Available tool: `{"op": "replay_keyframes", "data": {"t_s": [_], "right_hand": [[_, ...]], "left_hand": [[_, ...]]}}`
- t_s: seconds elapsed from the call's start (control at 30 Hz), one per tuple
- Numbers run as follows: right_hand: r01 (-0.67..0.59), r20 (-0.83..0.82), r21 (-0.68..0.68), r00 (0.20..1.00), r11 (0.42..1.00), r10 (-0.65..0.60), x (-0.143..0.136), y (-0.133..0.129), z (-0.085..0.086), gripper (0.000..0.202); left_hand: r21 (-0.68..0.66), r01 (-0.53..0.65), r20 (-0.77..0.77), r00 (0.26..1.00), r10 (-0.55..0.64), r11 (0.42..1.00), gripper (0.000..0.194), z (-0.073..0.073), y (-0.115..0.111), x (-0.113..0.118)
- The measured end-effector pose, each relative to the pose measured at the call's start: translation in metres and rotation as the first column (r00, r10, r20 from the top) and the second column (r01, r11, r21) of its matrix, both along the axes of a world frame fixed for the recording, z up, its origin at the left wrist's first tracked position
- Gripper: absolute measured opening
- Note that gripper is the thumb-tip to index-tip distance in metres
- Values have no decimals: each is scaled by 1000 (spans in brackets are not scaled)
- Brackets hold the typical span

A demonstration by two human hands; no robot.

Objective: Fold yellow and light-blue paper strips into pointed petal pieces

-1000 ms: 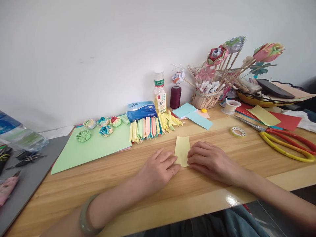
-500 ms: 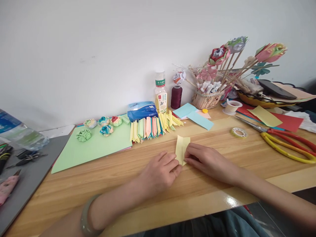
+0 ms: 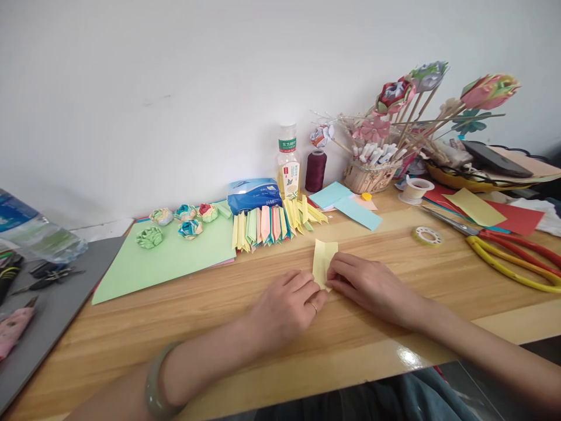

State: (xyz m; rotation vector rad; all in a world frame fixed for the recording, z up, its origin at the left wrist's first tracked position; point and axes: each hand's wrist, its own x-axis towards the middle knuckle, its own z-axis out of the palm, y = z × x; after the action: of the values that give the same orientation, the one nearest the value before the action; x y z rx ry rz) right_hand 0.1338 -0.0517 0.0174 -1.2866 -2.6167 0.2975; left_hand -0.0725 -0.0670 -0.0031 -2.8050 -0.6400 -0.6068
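While the small pale-yellow paper slip (image 3: pixel 325 261) lay on the light wooden bench (image 3: pixel 263 304), just in front of the person, its near end was pinched from both sides. The left hand (image 3: pixel 287 307) met it from the left and the right hand (image 3: pixel 366 283) from the right, the fingers (image 3: pixel 339 275) of each drawn close together and pressed onto the paper's lower corner. The slip's long axis ran away from the person, its far end pointing toward the row of folded pastel paper strips (image 3: pixel 274 225) and leaning slightly right; that far end was left free and lifted a little off the wood.

By judgement, a fold at the near end was being creased. It would be done well if the edges were matched before pressure was applied, the slip were kept flat against the bench, and the crease were run outward from the middle with firm fingertips, so that the paper was not skewed.
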Motion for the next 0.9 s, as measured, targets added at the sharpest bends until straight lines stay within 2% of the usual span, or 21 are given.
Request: {"op": "replay_keyframes", "data": {"t_s": [0.2,0.3,0.43,0.57,0.63,0.7,0.8,0.83,0.9], "right_hand": [[14,12,-10,1000,1000,-14,0,2,1,11],[64,-25,-55,998,996,-66,2,4,0,7],[90,-63,-99,993,991,-96,4,6,-3,6],[73,-52,-58,996,996,-76,7,8,-5,7],[18,-57,16,998,1000,-17,12,8,-6,11],[-111,-55,131,991,985,119,20,7,-5,21],[-337,5,245,938,909,346,28,-2,0,29],[-373,22,252,925,893,380,28,-6,1,30],[-367,34,240,928,898,370,24,-15,3,30]], "left_hand": [[-169,-110,-30,994,106,979,24,0,-3,4],[-254,-116,-19,993,115,960,28,3,-4,5],[-276,-95,4,995,100,956,32,5,-4,4],[-278,-92,4,995,97,956,33,5,-4,2],[-268,-80,-3,997,82,960,33,4,-2,0],[-235,-47,4,999,50,971,33,4,2,-3],[-155,17,40,999,-11,988,30,3,10,-8],[-127,29,48,999,-23,991,29,3,12,-10],[-86,17,43,999,-14,996,26,3,16,-12]]}}
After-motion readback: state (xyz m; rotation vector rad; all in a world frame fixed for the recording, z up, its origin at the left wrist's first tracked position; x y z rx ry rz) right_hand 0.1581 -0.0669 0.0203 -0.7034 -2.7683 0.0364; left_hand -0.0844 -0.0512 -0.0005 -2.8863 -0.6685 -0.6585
